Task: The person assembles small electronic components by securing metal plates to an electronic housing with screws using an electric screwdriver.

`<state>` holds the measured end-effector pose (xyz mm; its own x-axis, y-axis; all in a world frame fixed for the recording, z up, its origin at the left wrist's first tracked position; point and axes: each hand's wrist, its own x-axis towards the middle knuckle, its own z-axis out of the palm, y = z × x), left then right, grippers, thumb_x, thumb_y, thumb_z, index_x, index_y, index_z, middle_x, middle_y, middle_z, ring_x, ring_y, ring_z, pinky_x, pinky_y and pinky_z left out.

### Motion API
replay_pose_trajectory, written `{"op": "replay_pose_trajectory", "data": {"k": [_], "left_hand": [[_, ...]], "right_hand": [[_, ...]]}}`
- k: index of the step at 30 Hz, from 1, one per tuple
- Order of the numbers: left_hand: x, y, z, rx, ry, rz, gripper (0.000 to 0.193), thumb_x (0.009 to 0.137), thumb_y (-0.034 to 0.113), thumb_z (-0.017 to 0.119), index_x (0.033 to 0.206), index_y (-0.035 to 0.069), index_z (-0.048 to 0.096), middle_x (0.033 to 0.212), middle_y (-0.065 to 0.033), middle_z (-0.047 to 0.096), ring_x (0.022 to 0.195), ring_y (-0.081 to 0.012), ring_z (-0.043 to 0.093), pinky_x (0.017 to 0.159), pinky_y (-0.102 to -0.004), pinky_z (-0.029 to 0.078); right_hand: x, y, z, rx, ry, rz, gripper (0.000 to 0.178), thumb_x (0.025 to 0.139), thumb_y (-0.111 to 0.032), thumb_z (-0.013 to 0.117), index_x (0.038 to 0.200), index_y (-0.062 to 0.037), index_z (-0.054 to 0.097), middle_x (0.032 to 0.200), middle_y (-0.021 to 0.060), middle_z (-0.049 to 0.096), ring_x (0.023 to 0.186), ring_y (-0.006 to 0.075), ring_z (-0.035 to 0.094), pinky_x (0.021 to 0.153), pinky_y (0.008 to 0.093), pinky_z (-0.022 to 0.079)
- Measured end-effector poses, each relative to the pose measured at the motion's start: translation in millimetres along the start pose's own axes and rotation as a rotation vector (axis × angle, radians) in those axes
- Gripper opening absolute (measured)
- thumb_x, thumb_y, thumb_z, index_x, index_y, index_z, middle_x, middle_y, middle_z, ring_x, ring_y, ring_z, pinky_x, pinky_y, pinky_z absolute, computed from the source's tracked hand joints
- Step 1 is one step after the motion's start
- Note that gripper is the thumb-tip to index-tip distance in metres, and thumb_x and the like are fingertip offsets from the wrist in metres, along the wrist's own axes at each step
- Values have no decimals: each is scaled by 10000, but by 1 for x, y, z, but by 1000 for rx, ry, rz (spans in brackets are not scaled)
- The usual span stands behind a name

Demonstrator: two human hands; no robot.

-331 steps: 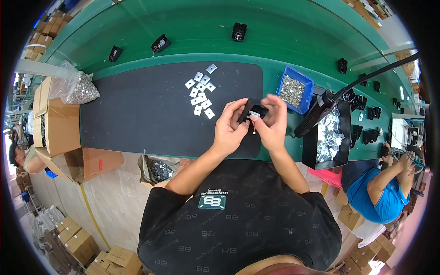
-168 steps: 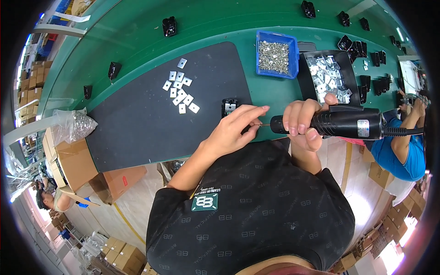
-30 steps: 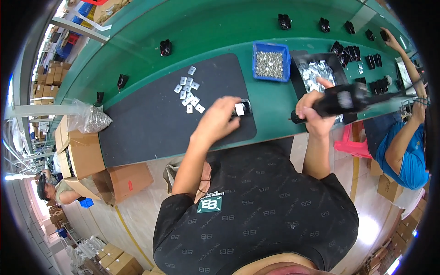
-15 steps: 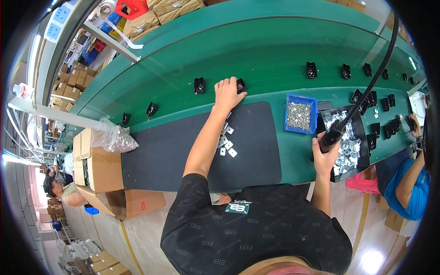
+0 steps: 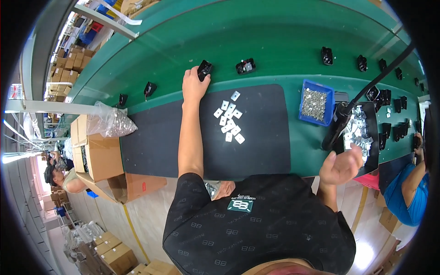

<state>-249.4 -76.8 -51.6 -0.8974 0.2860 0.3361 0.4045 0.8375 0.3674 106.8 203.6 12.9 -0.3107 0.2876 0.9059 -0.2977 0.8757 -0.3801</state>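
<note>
My left hand (image 5: pixel 194 85) reaches out over the far edge of a black mat (image 5: pixel 160 133), its fingers closed around a black plastic housing (image 5: pixel 205 68). A second black housing (image 5: pixel 246 67), with small bright metal inside, lies on the green belt to its right. On the mat below sits a loose pile of small silvery plates (image 5: pixel 230 120), each with a hole. My right hand (image 5: pixel 341 166) is empty and slightly blurred, thumb apart from loosely curled fingers. Just beyond it hangs a black power screwdriver (image 5: pixel 338 124) on a dark cable, out of its grasp.
A blue tray (image 5: pixel 316 101) of small metal fasteners stands right of the mat. Beside it is a black bin (image 5: pixel 373 137) of metal plates. More housings line the belt. At left are a bag of parts (image 5: pixel 114 121) and a cardboard box (image 5: pixel 105 151). A co-worker (image 5: pixel 409 188) sits at far right.
My left hand has let go of one housing and moved left onto another. My right hand has released the screwdriver and drawn back toward me. The view has shifted somewhat.
</note>
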Motion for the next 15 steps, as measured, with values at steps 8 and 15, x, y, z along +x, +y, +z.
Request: {"op": "replay_pose_trajectory", "data": {"k": [8,15], "left_hand": [[-127,50,-68,-290,-23,-58,447,703,132,762,1101,18,593,1046,-149,580,921,-299,609,800,-366,508],[-202,53,-86,-290,70,-267,468,688,114,772,1099,0,581,1036,-165,624,936,-319,623,819,-383,504]], "right_hand": [[-23,-39,129,423,-1118,348,235,772,-200,722,936,-75,609,830,82,646,750,260,660,632,366,527],[-33,-55,166,135,-1376,103,296,754,-242,725,958,-72,593,825,101,613,812,288,650,676,391,523]]}}
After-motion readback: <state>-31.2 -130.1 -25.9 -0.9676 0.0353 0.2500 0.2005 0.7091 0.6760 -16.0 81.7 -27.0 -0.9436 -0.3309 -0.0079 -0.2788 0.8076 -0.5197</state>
